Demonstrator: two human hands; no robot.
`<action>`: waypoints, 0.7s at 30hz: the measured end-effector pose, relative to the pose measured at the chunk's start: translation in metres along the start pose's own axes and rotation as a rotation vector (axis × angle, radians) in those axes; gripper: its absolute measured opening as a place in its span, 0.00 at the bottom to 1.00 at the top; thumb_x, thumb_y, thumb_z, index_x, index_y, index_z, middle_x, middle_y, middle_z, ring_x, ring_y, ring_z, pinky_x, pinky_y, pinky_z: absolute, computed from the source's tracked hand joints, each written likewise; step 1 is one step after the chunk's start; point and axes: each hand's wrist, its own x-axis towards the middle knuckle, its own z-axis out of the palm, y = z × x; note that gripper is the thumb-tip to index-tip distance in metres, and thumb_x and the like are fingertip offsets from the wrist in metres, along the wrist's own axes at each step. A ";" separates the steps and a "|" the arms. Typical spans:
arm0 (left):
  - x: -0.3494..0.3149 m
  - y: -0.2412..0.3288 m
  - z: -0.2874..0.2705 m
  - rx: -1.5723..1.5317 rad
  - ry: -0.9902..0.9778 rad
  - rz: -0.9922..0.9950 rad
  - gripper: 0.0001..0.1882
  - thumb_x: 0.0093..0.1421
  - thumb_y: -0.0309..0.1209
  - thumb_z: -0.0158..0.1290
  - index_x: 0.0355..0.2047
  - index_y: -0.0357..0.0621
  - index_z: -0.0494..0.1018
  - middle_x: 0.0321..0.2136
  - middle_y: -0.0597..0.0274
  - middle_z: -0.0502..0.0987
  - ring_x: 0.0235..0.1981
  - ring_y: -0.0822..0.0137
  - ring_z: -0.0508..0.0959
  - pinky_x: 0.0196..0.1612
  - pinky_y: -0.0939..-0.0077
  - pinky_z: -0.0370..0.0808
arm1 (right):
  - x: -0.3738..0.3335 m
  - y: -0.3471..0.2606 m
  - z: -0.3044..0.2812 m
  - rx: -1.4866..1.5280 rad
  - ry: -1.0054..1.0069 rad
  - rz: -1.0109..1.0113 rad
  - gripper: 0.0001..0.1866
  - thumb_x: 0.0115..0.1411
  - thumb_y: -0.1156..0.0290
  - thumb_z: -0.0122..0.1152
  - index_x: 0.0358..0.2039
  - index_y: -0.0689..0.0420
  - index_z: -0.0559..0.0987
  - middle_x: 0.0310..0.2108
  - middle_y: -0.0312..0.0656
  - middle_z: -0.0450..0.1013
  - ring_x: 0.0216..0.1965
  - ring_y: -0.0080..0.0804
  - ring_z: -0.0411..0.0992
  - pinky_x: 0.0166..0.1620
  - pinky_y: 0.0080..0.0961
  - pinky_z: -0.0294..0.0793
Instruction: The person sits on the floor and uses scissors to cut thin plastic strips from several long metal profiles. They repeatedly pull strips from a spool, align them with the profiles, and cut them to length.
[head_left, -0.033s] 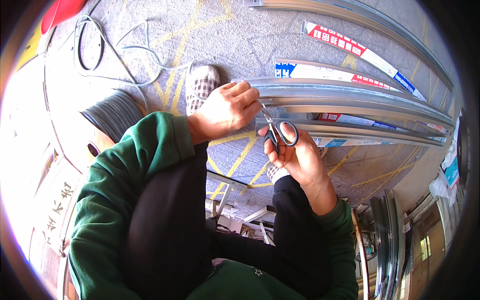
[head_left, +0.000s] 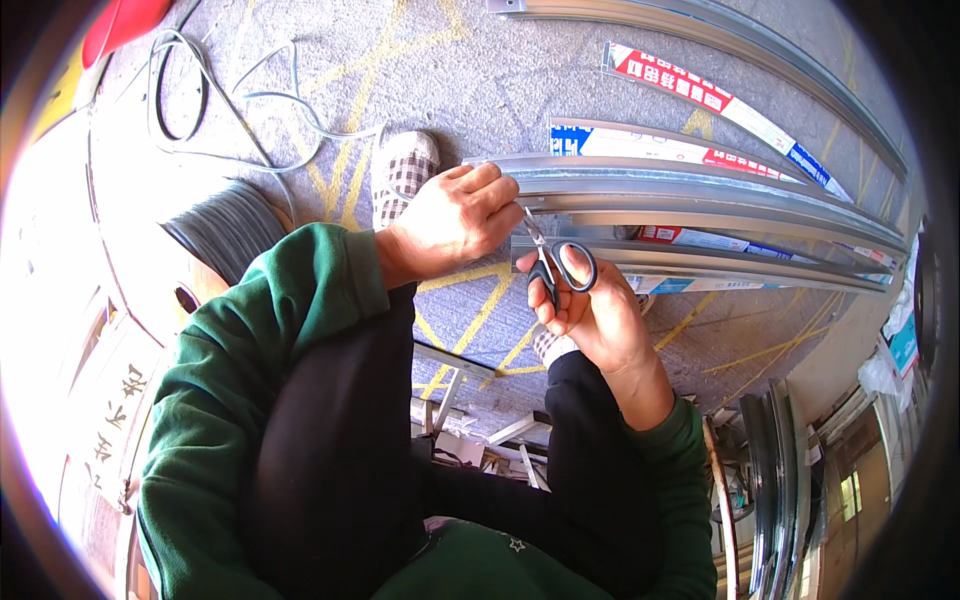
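My left hand is closed, knuckles up, beside the near ends of several silver metal profiles. A thin grey strip runs across the floor and over my checked slipper to this hand; its end is hidden by the fingers. My right hand grips a pair of scissors with black-and-grey handles, thumb at one loop. The scissor blades point up toward the left fingertips, and their tips lie right beside them.
At left stands a spool wound with grey strip. More profiles and printed strips lie on the yellow-marked floor at right. A red object is at the far left. Dark upright lengths stand at lower right; a metal frame is between my legs.
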 end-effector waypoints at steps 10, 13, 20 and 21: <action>-0.005 -0.002 -0.002 -0.050 0.011 -0.089 0.11 0.49 0.32 0.58 0.30 0.41 0.72 0.32 0.61 0.70 0.34 0.62 0.72 0.36 0.67 0.72 | -0.004 0.006 0.009 -0.011 0.144 -0.054 0.24 0.72 0.55 0.51 0.48 0.68 0.76 0.29 0.39 0.76 0.23 0.18 0.71 0.25 0.14 0.70; -0.013 -0.004 -0.008 -0.042 -0.004 -0.215 0.11 0.51 0.34 0.64 0.30 0.44 0.75 0.30 0.62 0.72 0.35 0.59 0.74 0.38 0.65 0.70 | -0.010 0.004 0.005 -0.030 0.191 -0.147 0.23 0.72 0.56 0.49 0.48 0.68 0.76 0.29 0.39 0.76 0.24 0.18 0.71 0.25 0.14 0.69; -0.021 -0.006 -0.018 0.035 -0.134 -0.187 0.04 0.51 0.28 0.58 0.27 0.46 0.74 0.29 0.63 0.73 0.35 0.62 0.73 0.39 0.67 0.68 | -0.025 -0.002 -0.004 -0.029 0.163 -0.129 0.22 0.72 0.57 0.51 0.47 0.67 0.77 0.29 0.43 0.77 0.26 0.24 0.74 0.26 0.18 0.74; -0.018 -0.006 -0.016 0.043 -0.142 -0.148 0.05 0.51 0.28 0.58 0.27 0.45 0.73 0.28 0.63 0.72 0.34 0.62 0.73 0.38 0.68 0.68 | -0.025 -0.002 -0.004 -0.038 0.149 -0.091 0.23 0.72 0.56 0.50 0.47 0.68 0.76 0.29 0.44 0.77 0.26 0.25 0.76 0.26 0.19 0.75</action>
